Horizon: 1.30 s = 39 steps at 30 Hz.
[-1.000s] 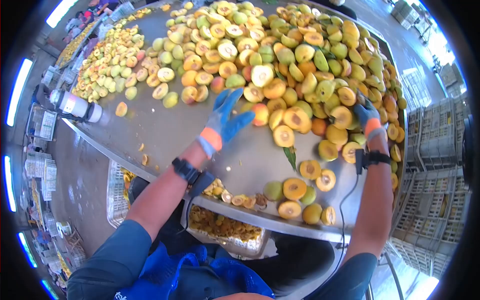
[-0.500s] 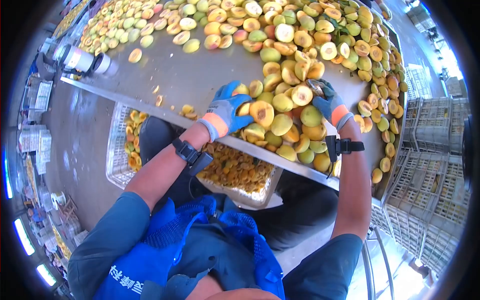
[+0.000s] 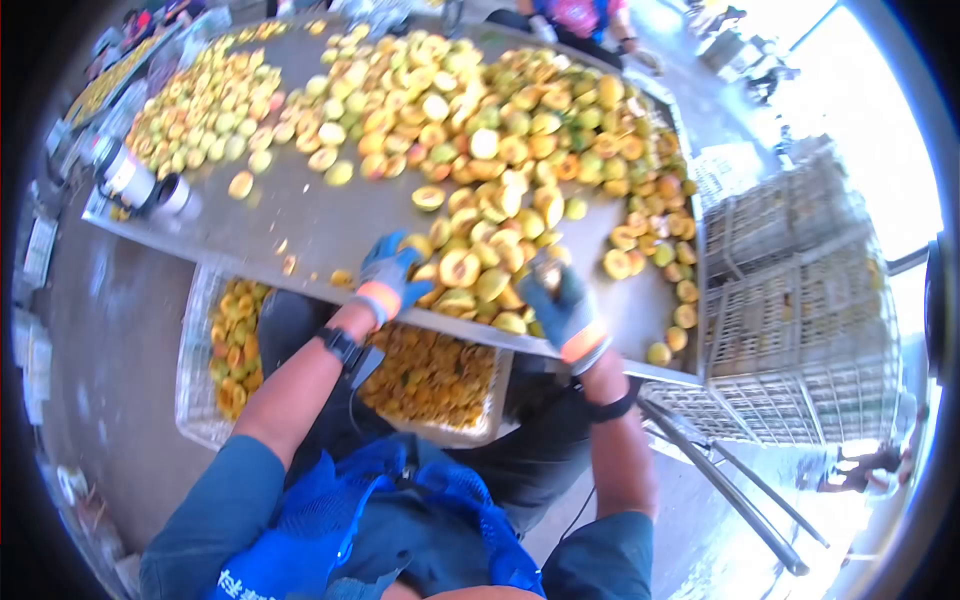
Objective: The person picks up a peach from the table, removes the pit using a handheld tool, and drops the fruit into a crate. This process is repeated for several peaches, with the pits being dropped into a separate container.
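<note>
My left hand [image 3: 388,279], in a blue and grey glove with an orange band, is at the left side of a near pile of halved peaches [image 3: 490,285]. Its fingers are apart, and thumb and fingertips reach the outermost halves. At the pile's right side, my right hand [image 3: 562,308], gloved alike, is curled around a small metallic tool [image 3: 547,268] whose shape is blurred. The cut faces of several peach halves between the hands point up. All this lies on a metal table [image 3: 330,215], close to its front edge.
More peach halves [image 3: 430,95] spread across the back and right. Below the table edge stand crates of fruit pieces [image 3: 430,375] and halves [image 3: 237,350]. A white cylinder [image 3: 125,175] lies at the left. Stacked crates [image 3: 800,290] flank the right; a person [image 3: 580,18] is opposite.
The view has tilted up and swung right, showing more of the far table side. My right hand has come from the near pile's back right toward the table's front edge.
</note>
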Each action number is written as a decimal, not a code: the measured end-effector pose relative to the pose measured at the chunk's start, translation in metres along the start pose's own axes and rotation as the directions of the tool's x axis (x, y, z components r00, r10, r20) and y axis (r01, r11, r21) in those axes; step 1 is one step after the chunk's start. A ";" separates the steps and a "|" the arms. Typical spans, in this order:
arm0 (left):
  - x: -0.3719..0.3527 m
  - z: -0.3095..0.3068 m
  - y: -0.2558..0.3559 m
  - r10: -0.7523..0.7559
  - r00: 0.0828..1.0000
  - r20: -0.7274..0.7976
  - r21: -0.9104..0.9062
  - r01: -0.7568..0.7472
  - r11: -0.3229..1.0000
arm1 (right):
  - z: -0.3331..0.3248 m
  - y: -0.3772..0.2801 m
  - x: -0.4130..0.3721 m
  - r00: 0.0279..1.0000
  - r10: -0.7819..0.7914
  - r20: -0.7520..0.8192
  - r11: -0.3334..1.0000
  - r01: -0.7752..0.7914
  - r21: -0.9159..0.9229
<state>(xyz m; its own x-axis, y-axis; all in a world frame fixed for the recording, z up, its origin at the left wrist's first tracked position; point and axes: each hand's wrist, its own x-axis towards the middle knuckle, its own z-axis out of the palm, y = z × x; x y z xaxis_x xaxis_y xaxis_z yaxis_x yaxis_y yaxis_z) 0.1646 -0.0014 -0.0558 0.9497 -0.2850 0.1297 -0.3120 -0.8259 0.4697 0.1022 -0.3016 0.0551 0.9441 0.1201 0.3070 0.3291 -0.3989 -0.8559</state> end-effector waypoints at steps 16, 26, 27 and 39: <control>-0.029 0.014 0.011 -0.227 0.947 -0.228 -0.758 -0.026 0.651 | -0.047 -0.123 -0.044 0.913 0.408 -0.022 0.776 -0.334 0.534; -0.116 -0.055 0.070 -0.299 0.866 0.401 -0.585 -0.009 -0.811 | 0.072 -0.114 -0.125 0.838 0.421 0.348 0.739 -0.539 0.404; -0.120 -0.056 0.075 -0.387 0.807 0.446 -0.614 -0.038 -0.789 | 0.092 -0.108 -0.129 0.913 0.324 0.249 0.865 -0.392 0.314; -0.148 -0.041 0.079 -0.307 0.917 0.253 -0.745 -0.018 -0.667 | 0.147 -0.095 -0.132 0.911 0.357 0.206 0.918 -0.384 0.104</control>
<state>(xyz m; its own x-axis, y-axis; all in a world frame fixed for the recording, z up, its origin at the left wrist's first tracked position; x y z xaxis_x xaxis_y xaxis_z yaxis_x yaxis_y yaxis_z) 0.0007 -0.0046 -0.0021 0.9603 -0.1308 -0.2466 0.2111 0.9182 0.3351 -0.0508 -0.1458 0.0342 0.9817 0.1541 -0.1121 -0.0581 -0.3179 -0.9463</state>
